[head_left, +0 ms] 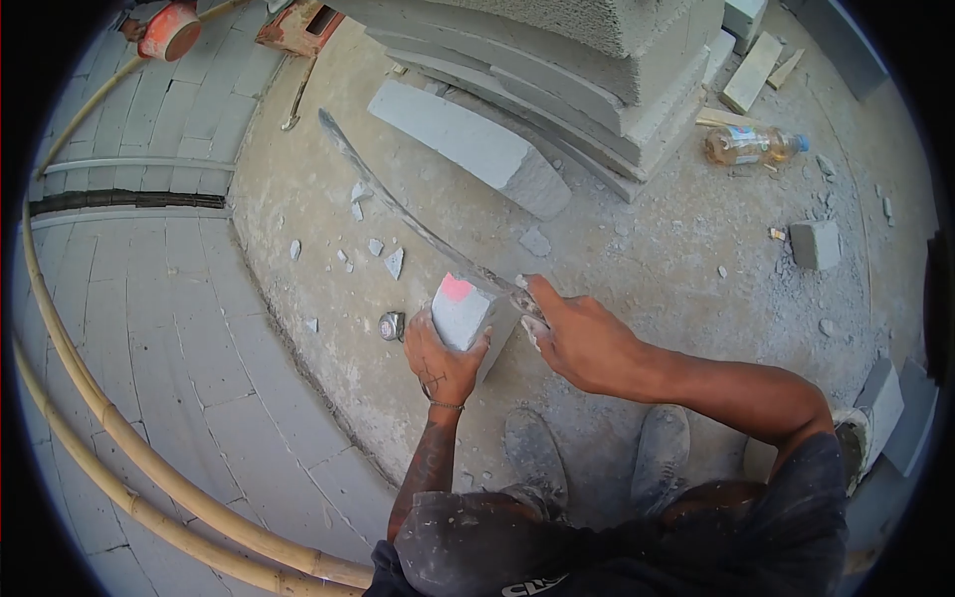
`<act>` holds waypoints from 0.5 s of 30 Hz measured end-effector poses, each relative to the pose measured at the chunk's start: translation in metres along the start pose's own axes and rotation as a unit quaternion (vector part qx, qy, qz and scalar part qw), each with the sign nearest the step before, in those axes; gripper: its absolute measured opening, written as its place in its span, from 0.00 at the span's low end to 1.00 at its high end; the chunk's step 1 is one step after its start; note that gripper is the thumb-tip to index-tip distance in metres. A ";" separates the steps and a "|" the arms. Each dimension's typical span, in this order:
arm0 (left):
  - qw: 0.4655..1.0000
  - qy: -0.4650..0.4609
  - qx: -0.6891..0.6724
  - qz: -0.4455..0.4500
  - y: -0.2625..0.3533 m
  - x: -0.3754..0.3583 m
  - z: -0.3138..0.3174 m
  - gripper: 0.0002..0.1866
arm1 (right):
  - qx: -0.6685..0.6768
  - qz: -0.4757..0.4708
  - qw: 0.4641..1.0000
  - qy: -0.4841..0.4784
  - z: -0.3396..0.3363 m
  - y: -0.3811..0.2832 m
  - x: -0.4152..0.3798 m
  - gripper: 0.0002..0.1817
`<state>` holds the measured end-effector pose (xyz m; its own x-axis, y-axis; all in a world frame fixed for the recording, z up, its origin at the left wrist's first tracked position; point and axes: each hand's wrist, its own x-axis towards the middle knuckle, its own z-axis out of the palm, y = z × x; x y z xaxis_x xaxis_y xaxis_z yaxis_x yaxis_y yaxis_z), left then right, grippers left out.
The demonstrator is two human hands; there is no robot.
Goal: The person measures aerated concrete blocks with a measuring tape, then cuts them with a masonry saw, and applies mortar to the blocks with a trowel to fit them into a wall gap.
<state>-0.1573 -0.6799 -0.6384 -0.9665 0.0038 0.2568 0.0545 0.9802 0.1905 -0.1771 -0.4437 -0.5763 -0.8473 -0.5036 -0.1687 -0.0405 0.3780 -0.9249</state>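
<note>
My left hand (440,356) is wrapped round the near end of a light grey block (464,316) with a pink mark on its top face. In my right hand (572,333) is the handle of a long, narrow, dusty blade (398,211), gripped with closed fingers. The blade points up and to the left, and near its handle it overlaps the far edge of the block's top. A tape measure (392,325) lies on the floor just left of my left hand. Small block chips (395,263) are scattered beyond it.
A long cut block (458,139) lies ahead, beside a stack of grey slabs (597,109). On the right are a plastic bottle (748,145) and a small block piece (816,244). Bamboo poles (119,428) run along the left, near a red-rimmed bucket (171,35). My shoes (662,448) stand close behind the block.
</note>
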 end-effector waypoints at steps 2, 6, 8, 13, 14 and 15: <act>1.000 0.003 -0.001 0.005 -0.002 0.004 0.000 0.40 | -0.003 -0.024 0.999 0.025 0.006 0.000 0.000 0.22; 1.000 0.000 0.009 0.003 0.003 0.003 -0.003 0.40 | -0.061 0.080 0.994 -0.052 0.017 0.038 0.001 0.21; 1.000 -0.003 0.017 -0.002 0.004 0.007 0.001 0.40 | -0.075 0.113 0.988 -0.071 0.010 0.045 0.003 0.21; 1.000 -0.013 0.000 -0.009 -0.001 0.001 0.000 0.41 | -0.001 0.001 1.000 -0.008 -0.015 -0.006 0.003 0.22; 1.000 -0.012 0.001 -0.005 -0.002 0.003 0.000 0.41 | 0.001 0.000 1.000 -0.004 -0.011 -0.003 0.006 0.22; 1.000 -0.007 0.011 -0.004 -0.002 0.003 0.001 0.41 | -0.029 0.005 0.999 -0.027 -0.003 0.006 0.011 0.22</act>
<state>-0.1603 -0.6813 -0.6384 -0.9701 -0.0021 0.2425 0.0406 0.9844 0.1712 -0.1879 -0.4450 -0.5824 -0.8184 -0.5399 -0.1968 -0.0650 0.4272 -0.9018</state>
